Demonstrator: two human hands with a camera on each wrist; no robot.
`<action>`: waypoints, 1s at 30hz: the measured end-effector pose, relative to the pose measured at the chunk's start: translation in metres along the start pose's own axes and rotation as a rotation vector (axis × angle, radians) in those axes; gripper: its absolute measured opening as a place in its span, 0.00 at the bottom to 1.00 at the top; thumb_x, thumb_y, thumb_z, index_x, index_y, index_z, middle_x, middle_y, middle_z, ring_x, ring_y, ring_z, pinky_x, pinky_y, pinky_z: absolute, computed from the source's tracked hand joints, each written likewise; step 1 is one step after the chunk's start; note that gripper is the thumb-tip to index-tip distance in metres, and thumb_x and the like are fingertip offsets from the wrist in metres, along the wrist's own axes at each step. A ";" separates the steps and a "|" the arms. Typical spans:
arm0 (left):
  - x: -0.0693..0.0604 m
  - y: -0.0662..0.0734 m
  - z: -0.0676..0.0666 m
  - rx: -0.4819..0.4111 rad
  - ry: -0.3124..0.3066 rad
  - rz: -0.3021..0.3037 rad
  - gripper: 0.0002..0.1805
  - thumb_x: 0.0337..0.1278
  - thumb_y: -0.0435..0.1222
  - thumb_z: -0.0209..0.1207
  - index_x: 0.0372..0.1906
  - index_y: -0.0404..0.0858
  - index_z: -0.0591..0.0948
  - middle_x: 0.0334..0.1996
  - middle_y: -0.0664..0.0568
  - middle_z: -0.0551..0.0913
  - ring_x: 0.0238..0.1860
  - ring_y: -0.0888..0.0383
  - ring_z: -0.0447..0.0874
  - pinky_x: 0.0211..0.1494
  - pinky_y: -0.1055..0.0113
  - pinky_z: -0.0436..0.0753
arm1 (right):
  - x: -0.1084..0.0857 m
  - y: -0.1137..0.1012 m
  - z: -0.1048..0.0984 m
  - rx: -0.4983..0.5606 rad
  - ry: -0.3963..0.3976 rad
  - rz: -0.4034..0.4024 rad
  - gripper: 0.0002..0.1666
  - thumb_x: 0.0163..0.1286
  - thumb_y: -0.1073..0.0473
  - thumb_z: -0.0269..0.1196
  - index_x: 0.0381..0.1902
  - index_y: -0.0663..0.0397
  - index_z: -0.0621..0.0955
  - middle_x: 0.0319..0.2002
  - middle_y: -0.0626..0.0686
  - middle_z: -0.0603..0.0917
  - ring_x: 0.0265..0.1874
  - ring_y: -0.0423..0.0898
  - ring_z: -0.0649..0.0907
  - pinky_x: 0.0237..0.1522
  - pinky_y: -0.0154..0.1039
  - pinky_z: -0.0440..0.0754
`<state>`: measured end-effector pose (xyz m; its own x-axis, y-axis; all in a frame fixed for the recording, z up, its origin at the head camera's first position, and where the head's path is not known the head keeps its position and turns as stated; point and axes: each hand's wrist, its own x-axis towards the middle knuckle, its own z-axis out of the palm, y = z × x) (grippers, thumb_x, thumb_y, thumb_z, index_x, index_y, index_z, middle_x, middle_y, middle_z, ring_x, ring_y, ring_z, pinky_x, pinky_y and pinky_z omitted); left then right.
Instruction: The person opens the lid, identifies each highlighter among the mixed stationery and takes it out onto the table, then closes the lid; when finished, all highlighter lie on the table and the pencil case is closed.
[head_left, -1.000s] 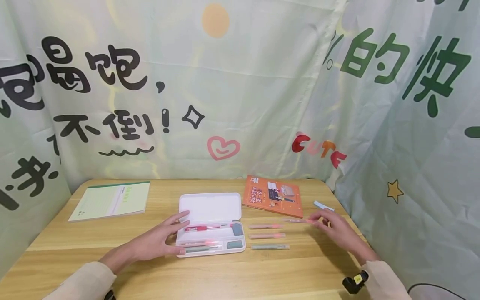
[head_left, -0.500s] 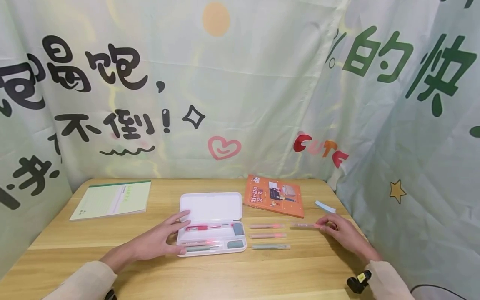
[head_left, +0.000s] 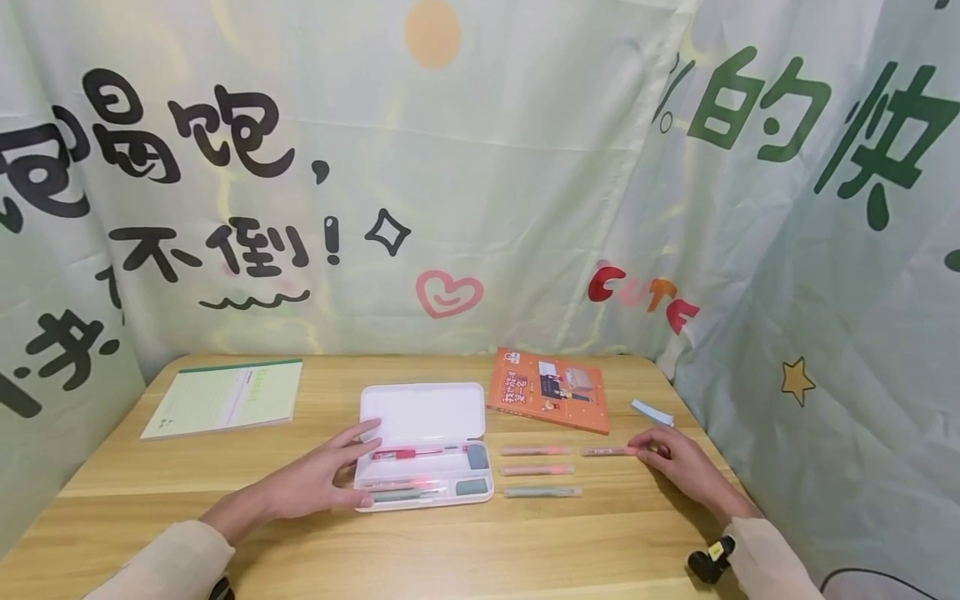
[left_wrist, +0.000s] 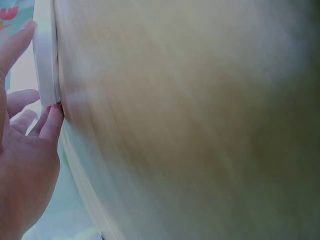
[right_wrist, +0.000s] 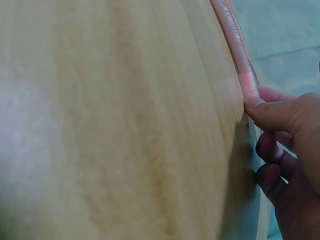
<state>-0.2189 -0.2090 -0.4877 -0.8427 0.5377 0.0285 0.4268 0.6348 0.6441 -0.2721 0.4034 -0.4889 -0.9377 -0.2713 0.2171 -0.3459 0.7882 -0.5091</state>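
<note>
A white pencil case (head_left: 422, 414) lies with its lid up in the middle of the table. Inside are a red pen (head_left: 405, 454), other pens and two grey-blue blocks, perhaps erasers. My left hand (head_left: 322, 475) rests against the case's left side, fingers spread and thumb at the near corner. My right hand (head_left: 678, 467) pinches the pink end of a slim pen (right_wrist: 235, 40) between thumb and index finger. That pen lies level, at or just above the table. Left of it lie two pinkish pens (head_left: 536, 471) and a grey-green pen (head_left: 542, 492), in a column beside the case.
An orange book (head_left: 551, 392) lies behind the pens. A light blue strip (head_left: 652, 412) is just beyond my right hand. At the back left lies a pale green notebook (head_left: 225, 400). Printed cloth (head_left: 510, 208) hangs around the table's back and sides.
My right hand shifted a little right with the pen, then lowered it so that it lies in line with the farthest pinkish pen. The left hand has stayed on the pencil case.
</note>
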 end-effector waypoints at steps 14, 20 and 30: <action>0.000 0.001 -0.001 -0.003 -0.001 -0.004 0.52 0.65 0.61 0.72 0.84 0.38 0.68 0.90 0.50 0.51 0.87 0.34 0.55 0.80 0.27 0.63 | 0.000 -0.003 0.000 0.031 -0.010 0.017 0.09 0.74 0.62 0.73 0.50 0.52 0.90 0.47 0.50 0.88 0.34 0.35 0.72 0.35 0.33 0.71; 0.000 0.001 -0.002 -0.011 0.001 -0.001 0.52 0.65 0.60 0.72 0.83 0.36 0.69 0.90 0.49 0.50 0.87 0.33 0.53 0.82 0.28 0.61 | 0.000 -0.013 -0.003 0.047 0.048 0.023 0.12 0.75 0.58 0.73 0.53 0.53 0.89 0.44 0.51 0.84 0.30 0.35 0.72 0.30 0.33 0.72; -0.001 0.003 -0.001 -0.016 -0.001 -0.006 0.52 0.65 0.61 0.72 0.84 0.37 0.68 0.90 0.49 0.51 0.87 0.33 0.53 0.81 0.27 0.61 | 0.024 -0.090 0.009 0.016 0.020 -0.134 0.13 0.75 0.58 0.73 0.55 0.50 0.89 0.50 0.51 0.85 0.29 0.34 0.73 0.29 0.33 0.74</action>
<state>-0.2170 -0.2085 -0.4851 -0.8451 0.5342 0.0236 0.4160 0.6291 0.6567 -0.2640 0.3210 -0.4459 -0.8824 -0.3623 0.3001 -0.4684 0.7368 -0.4875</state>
